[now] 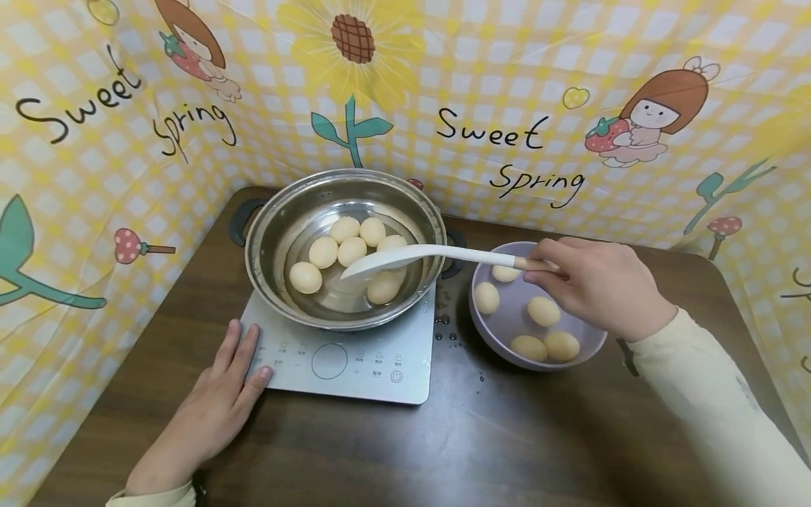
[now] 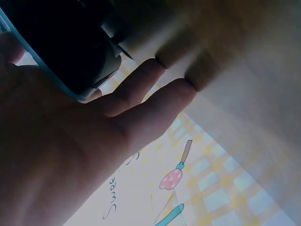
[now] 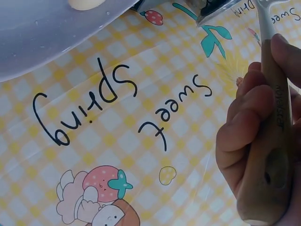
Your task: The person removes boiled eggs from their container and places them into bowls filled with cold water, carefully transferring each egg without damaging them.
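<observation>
Pot [image 1: 269, 243]: silver, side handles [image 1: 241, 222] dark. Bowl [image 1: 514, 318]: plain lilac. Eggs [image 1: 351, 251]: pale tan. Spoon [image 1: 443, 251]: white, grip [image 3: 269, 174] light brown. Cooktop [image 1: 413, 387]: silvery white, grey markings. Table [image 1: 355, 451]: dark brown. Cloth [image 1: 494, 63]: yellow-and-white check, printed yellow sunflower [image 1: 351, 39], pink strawberries [image 1: 608, 136], green leaves [image 1: 372, 127], black lettering [image 1: 491, 132]. Sleeves [image 1: 709, 387]: cream.

The head view is showing bright, fairly even light, with the stainless-steel pot [image 1: 277, 241] glinting along rim and wall and the wooden tabletop [image 1: 437, 458] carrying a pale sheen toward the lower middle. A soft shadow is lying beside the right sleeve [image 1: 716, 394], and wide-angle distortion is stretching the corners. The left wrist view is running dim: backlight is rendering the left hand [image 2: 80, 132] dusky and the induction cooktop [image 2: 56, 47] near black, while the tabletop is blurring into haze. The right wrist view is reading moderately lit and cool-toned, its gingham wall cloth [image 3: 113, 150] appearing crisp, the right hand [image 3: 247, 115] sitting in shade.
</observation>
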